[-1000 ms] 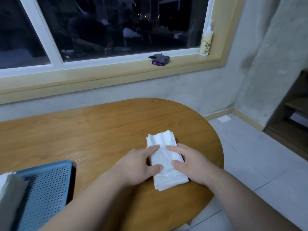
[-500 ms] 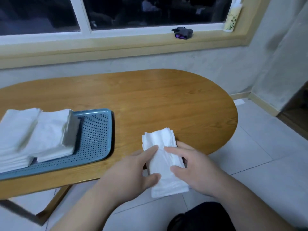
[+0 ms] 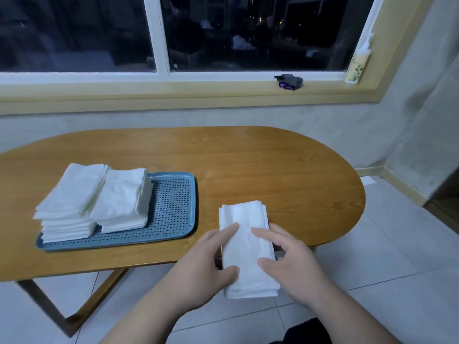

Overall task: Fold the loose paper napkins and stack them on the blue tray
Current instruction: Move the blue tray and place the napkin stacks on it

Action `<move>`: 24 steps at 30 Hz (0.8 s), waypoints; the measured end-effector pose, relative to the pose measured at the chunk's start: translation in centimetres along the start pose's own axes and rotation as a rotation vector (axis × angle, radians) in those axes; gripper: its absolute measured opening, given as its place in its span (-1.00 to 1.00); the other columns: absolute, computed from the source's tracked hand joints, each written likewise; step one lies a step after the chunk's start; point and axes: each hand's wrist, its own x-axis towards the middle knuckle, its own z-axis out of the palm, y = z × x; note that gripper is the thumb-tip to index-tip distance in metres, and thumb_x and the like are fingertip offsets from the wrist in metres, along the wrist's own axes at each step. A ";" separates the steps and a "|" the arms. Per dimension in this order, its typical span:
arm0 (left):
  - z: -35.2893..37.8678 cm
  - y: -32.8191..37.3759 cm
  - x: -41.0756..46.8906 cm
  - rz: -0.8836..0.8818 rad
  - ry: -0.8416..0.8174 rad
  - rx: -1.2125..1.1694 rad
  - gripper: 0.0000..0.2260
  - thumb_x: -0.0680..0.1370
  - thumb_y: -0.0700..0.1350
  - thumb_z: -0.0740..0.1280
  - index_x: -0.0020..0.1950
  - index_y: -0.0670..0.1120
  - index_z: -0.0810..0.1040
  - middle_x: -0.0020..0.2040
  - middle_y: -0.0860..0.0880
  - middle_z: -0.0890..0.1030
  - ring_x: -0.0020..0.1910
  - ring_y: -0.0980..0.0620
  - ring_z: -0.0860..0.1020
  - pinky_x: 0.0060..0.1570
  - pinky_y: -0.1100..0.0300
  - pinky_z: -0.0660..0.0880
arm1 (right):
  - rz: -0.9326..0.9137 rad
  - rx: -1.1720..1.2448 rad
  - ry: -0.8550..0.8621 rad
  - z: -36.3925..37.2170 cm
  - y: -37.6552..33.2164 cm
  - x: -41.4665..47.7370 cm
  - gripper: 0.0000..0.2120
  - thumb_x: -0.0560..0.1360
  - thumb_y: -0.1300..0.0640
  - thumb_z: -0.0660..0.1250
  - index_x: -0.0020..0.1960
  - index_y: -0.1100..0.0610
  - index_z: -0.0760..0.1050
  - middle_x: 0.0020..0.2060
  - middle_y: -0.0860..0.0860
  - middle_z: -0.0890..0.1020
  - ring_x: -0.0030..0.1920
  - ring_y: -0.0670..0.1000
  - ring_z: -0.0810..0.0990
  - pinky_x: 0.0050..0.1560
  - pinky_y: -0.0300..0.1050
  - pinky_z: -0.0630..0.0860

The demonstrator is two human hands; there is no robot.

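Napkins show in three lots on and over the oval table (image 3: 273, 170), a smooth top of warm wood grain with a rounded right end and angled legs below. On its left half sits the blue tray (image 3: 173, 207), a rounded rectangle of plastic with a raised rim and a floor pierced by rows of small holes. Two stacks of folded white paper fill the tray's left part: the left stack (image 3: 72, 194), whose outer edge juts past the rim, and the right stack (image 3: 121, 199), pressed against it. Both are soft, matt and layered at the edges. The tray's right part is bare.

Right of the tray, apart from it, the napkin bundle (image 3: 246, 244) is a long, narrow rectangle of several crinkled white layers. Its far end is over the table's near edge, its near end over the tiled floor. The left hand (image 3: 198, 274) grips its left side, forefinger and thumb curled onto the top. The right hand (image 3: 295, 266) grips the right side likewise, its other fingers wrapped beyond the edge.

On the sill stand a pale pump bottle (image 3: 357, 65) and a small dark object (image 3: 289, 81).
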 end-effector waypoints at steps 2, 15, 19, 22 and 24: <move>-2.3 -0.1 -0.7 -0.014 0.032 0.037 -0.33 0.48 -0.04 0.43 0.49 0.34 0.22 0.29 0.39 0.33 -0.02 0.26 0.55 0.00 0.44 0.42 | -0.050 0.025 -0.016 1.4 -1.3 0.8 -0.49 0.46 0.43 0.33 0.27 -0.04 0.59 0.23 -0.45 0.49 0.14 -0.27 0.58 0.10 -0.12 0.62; -15.5 -1.2 -0.1 -0.213 0.063 0.312 -0.31 0.49 0.04 0.43 0.51 0.35 0.17 0.31 0.19 0.46 0.00 0.21 0.51 -0.01 0.30 0.39 | -0.050 0.145 -0.122 10.4 -7.4 8.5 -0.47 0.44 0.38 0.37 0.30 -0.07 0.57 0.24 -0.29 0.54 0.01 -0.34 0.61 0.09 -0.27 0.55; -17.5 -1.3 2.8 -0.245 0.015 0.374 -0.31 0.49 0.05 0.45 0.52 0.32 0.18 0.41 0.15 0.40 0.09 0.11 0.46 0.05 0.25 0.36 | 0.025 0.191 -0.082 11.1 -7.1 11.0 -0.47 0.42 0.38 0.39 0.28 -0.07 0.59 0.11 -0.12 0.68 0.02 -0.08 0.67 0.14 -0.11 0.59; -18.4 -1.7 4.9 -0.256 -0.020 0.388 -0.30 0.47 0.04 0.46 0.52 0.31 0.20 0.41 0.12 0.42 0.13 0.09 0.50 0.16 0.19 0.43 | 0.058 0.186 -0.058 11.2 -7.2 12.6 -0.48 0.42 0.37 0.41 0.28 -0.06 0.59 0.03 -0.07 0.69 -0.06 -0.03 0.66 0.05 -0.17 0.58; -18.8 -2.0 6.1 -0.273 -0.033 0.397 -0.30 0.46 0.00 0.46 0.52 0.30 0.21 0.35 0.07 0.47 0.04 0.09 0.58 0.15 0.10 0.52 | 0.054 0.161 -0.052 11.4 -7.4 13.6 -0.48 0.43 0.36 0.41 0.29 -0.08 0.58 0.03 -0.15 0.66 -0.14 -0.15 0.60 -0.11 -0.39 0.52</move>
